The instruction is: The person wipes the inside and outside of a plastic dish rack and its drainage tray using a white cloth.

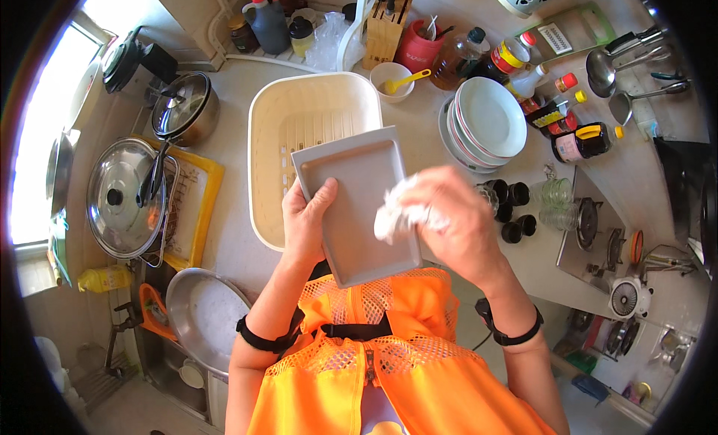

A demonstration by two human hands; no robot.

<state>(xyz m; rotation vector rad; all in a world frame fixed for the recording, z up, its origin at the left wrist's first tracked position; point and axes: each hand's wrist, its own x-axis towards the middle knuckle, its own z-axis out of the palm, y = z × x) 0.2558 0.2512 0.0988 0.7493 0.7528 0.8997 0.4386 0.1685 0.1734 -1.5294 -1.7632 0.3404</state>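
Observation:
My left hand (305, 219) grips the left side of a grey rectangular tray (359, 194), thumb on its inner face and fingers behind it. The tray is tilted in front of my orange vest and covers part of a cream plastic dish basket (261, 171) with a slotted bottom. In my right hand (457, 222) is a crumpled white cloth (401, 213), held over the tray's right edge. Motion blurs that hand a little, and I cannot tell whether the cloth touches the tray.
Stacked plates (493, 118) stand right of the basket, near a bowl with a yellow brush (406, 81). Small black cups (510, 202) and glass jars (558, 205) sit beside the stove (589, 233). Leftward are a lidded pot (185, 112) and a metal basin (207, 317) over the sink (168, 373).

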